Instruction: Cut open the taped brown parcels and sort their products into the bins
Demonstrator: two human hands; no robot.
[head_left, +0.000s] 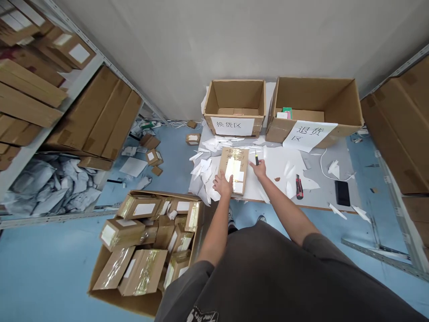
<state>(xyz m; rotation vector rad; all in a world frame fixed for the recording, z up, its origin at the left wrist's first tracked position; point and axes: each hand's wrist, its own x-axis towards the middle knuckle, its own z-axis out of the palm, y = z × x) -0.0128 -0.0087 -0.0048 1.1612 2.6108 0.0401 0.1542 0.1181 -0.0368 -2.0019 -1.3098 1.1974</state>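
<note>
A flat cardboard box (246, 170) lies on the low table, with handwriting near its far end, shiny clear tape down the middle and white labels. My left hand (222, 184) rests on the box's near left side, fingers spread, thumb on the top face. Just right of the box, my right hand (258, 169) is closed around a slim dark pen (256, 157) with a yellowish part, its end pointing away from me. Scraps of white paper (203, 170) lie around the box. A red and black utility knife (299, 187) lies farther right.
Two open cartons with Chinese signs, one left (234, 126) and one right (311, 134), stand at the table's back. A phone (342, 193) lies right. A large carton (125, 304) of taped parcels stands on the floor at my left. Loaded shelves (80, 85) flank the space.
</note>
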